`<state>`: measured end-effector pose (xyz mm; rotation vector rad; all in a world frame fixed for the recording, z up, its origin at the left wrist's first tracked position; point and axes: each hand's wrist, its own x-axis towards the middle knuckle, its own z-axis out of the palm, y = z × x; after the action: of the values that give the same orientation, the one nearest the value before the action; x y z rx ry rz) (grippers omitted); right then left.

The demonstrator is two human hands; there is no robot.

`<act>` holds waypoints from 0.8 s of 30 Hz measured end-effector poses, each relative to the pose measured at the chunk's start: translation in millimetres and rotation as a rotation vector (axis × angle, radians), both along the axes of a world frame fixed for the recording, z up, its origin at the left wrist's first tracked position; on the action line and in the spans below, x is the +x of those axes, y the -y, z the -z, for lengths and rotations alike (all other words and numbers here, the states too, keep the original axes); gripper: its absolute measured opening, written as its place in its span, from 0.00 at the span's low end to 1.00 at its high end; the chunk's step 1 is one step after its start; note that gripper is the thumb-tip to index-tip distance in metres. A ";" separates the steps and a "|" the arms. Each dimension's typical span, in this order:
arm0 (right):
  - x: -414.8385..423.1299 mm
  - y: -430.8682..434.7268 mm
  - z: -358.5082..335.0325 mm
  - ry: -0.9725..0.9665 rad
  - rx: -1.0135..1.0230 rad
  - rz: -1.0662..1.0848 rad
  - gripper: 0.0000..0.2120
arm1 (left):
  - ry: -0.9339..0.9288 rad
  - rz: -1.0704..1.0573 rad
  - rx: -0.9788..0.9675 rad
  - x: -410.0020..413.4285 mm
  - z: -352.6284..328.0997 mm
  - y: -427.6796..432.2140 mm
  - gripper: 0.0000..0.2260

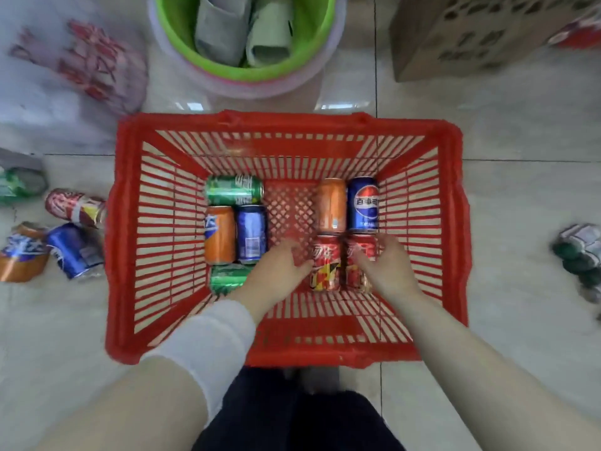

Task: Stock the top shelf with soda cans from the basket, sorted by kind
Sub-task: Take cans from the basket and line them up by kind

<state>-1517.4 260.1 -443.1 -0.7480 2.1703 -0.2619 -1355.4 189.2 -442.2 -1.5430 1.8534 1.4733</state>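
Note:
A red plastic basket [125, 242] sits on the tiled floor below me with several soda cans lying in it. Two red cola cans [326, 262] lie side by side at the front right. Behind them are an orange can [331, 203] and a blue Pepsi can [362, 203]. On the left lie a green can [233, 189], an orange can [220, 234], a blue can [250, 234] and another green can [227, 278]. My left hand [279, 268] reaches in with fingers spread, its fingertips touching the left red can. My right hand [388, 265] rests over the right red can, fingers apart. No shelf is in view.
Several crumpled cans [70, 245] lie on the floor left of the basket. A green bucket [320, 37] inside a pink basin stands behind it. A cardboard box [481, 34] is at the back right, a plastic bag [65, 70] at the back left, more packets [582, 255] at the right.

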 end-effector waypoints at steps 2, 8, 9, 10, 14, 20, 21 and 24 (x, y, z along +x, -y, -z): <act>-8.8 18.5 33.3 -0.072 0.016 0.009 0.25 | -0.016 -0.021 0.017 -14.0 30.6 13.4 0.22; -18.5 50.7 96.4 -0.232 0.023 0.091 0.21 | -0.134 -0.215 0.078 -47.8 97.2 38.7 0.21; -18.2 52.1 101.7 -0.275 0.029 0.090 0.21 | -0.161 -0.237 0.084 -51.7 107.2 40.4 0.23; -17.8 53.2 106.9 -0.310 0.026 0.095 0.21 | -0.183 -0.253 0.091 -55.4 115.1 42.4 0.25; -14.6 57.1 118.9 -0.345 0.023 0.093 0.21 | -0.209 -0.338 0.156 -65.9 131.8 49.2 0.26; -25.6 65.7 125.5 0.021 -0.095 0.318 0.25 | -0.218 -0.356 0.136 -69.2 135.5 57.4 0.28; -28.5 66.0 125.1 0.101 -0.113 0.365 0.26 | -0.232 -0.352 0.129 -69.7 137.3 58.3 0.29; -36.3 62.3 126.0 0.203 -0.126 0.391 0.28 | -0.270 -0.363 0.146 -66.5 139.8 62.1 0.29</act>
<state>-1553.7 197.9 -569.0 -0.3400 2.1035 -0.6524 -1422.0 127.1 -582.0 -1.7460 1.6095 2.0179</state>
